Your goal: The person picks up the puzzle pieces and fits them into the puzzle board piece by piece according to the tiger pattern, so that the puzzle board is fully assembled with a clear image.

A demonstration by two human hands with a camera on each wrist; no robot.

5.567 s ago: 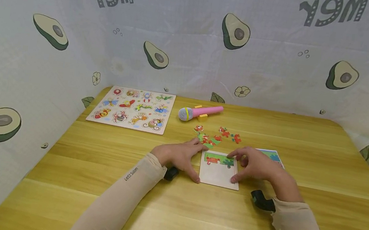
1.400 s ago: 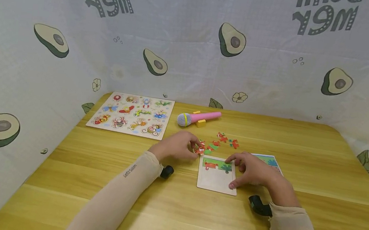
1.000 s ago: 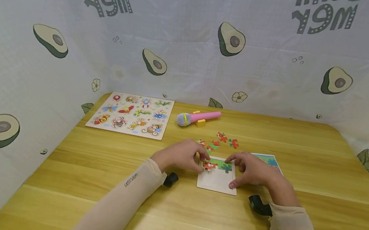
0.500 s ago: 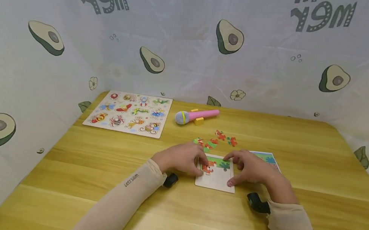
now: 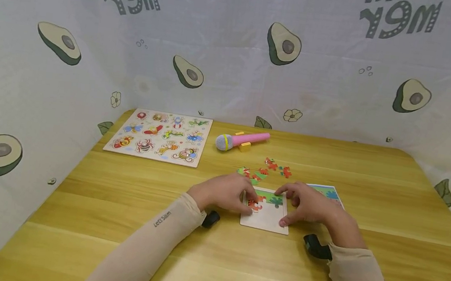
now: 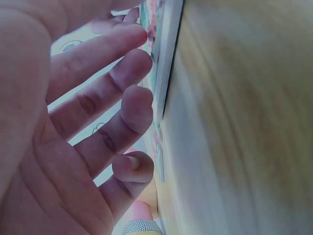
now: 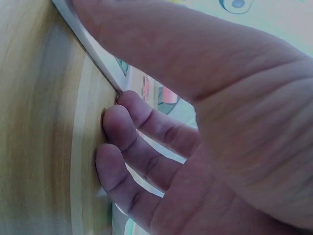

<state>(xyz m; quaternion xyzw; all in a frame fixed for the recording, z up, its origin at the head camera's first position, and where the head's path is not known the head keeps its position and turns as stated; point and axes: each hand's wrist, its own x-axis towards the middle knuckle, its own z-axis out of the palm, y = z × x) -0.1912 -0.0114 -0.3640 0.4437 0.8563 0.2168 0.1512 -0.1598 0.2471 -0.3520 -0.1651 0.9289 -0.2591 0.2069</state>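
A square puzzle board (image 5: 265,223) lies flat in the head view, its top row filled with green and orange pieces. My left hand (image 5: 225,192) pinches an orange jigsaw piece (image 5: 254,207) between thumb and forefinger, low over the board just below the top row. Its other fingers hang loosely curled beside the board's edge in the left wrist view. My right hand (image 5: 318,209) grips the board's right side, forefinger at the top edge and thumb (image 5: 284,222) lower down. Several loose jigsaw pieces (image 5: 270,164) lie behind the board.
A picture card (image 5: 330,192) lies partly under the right hand. Farther back are a pink toy microphone (image 5: 251,138) on yellow blocks (image 5: 245,147) and a wooden insect peg puzzle (image 5: 155,135). A printed curtain (image 5: 234,67) hangs along the table's back and sides.
The left hand picked an orange piece from the loose group behind the board and brought it over the board's left side, then slightly lower. The right hand stays on the board's right side.
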